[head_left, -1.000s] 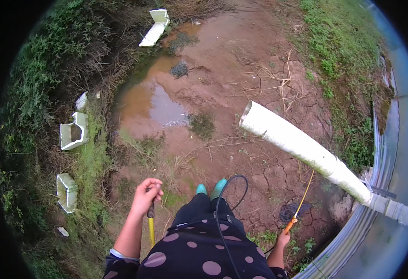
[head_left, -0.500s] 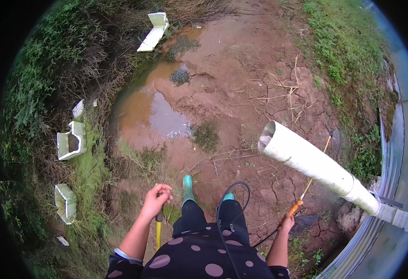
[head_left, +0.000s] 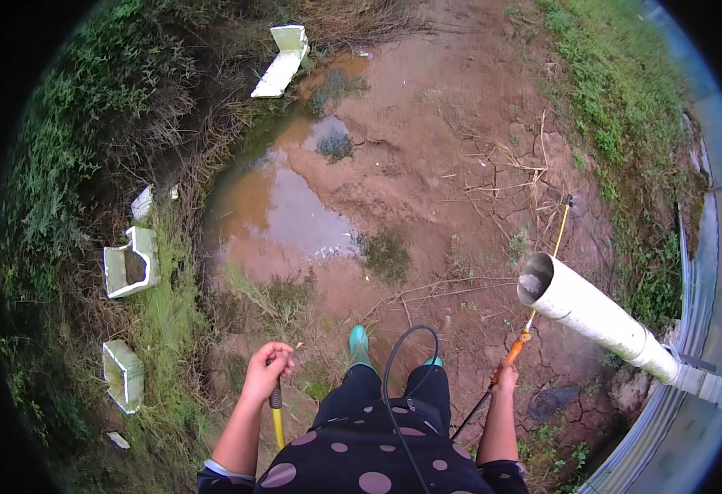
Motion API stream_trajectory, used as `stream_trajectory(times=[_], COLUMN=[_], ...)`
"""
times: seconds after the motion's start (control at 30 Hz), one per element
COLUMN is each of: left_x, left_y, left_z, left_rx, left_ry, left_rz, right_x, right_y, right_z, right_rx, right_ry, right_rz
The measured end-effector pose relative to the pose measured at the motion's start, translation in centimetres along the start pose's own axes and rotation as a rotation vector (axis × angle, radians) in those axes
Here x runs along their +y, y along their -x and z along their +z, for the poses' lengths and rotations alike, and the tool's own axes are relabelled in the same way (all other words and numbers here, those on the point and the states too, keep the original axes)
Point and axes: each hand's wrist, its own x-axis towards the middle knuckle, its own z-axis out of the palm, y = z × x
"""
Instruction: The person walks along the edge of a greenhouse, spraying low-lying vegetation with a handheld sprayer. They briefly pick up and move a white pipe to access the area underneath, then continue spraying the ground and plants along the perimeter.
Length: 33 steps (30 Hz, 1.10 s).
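**Sprayer in both hands beside a muddy puddle**

The left hand (head_left: 267,370) is curled tight around a yellow pump handle (head_left: 278,418) that hangs down beside the hip. The right hand (head_left: 505,380) grips the orange handle of a thin yellow wand (head_left: 544,276), which slants up and away over cracked red mud (head_left: 451,140), passing behind the mouth of a white pipe (head_left: 595,317). A black hose (head_left: 394,387) loops from the wand's grip across the dotted dress (head_left: 377,461). Teal boots (head_left: 359,346) stand near a brown puddle (head_left: 270,198). White concrete blocks (head_left: 130,263) lie in the grass at left.
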Motion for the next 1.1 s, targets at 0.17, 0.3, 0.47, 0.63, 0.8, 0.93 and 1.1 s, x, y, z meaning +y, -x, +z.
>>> stream_trajectory(times=[0.17,0.3,0.47,0.63,0.8,0.93,1.1], left_x=[1.0,2.2,3.0,3.2,4.0,6.0,11.0], left_y=[-1.5,-2.8,-5.0,-6.9,-10.8,-15.7,-25.1], left_z=[-2.9,-5.0,-6.9,-7.3,-5.6,-2.8,3.2], left_rx=[0.044,0.008,-0.023,0.059,0.105,0.088,0.088], left_ry=[-0.001,0.018,0.051,0.116,0.142,0.202,0.112], left_rz=[0.020,0.005,-0.009,0.003,0.066,0.109,0.209], right_x=[-0.3,-1.0,-2.8,-6.2,-10.5,-13.5,-17.2], right_y=[0.6,1.3,0.8,-0.7,-3.3,-8.9,-20.1], right_z=[3.4,7.4,11.9,16.6,21.5,25.2,31.7], right_rx=[-0.051,-0.098,-0.148,-0.165,-0.118,-0.060,0.157], right_ry=[0.005,0.049,0.087,0.106,0.152,0.262,0.606], right_rz=[-0.035,-0.090,-0.128,-0.215,-0.236,-0.270,-0.256])
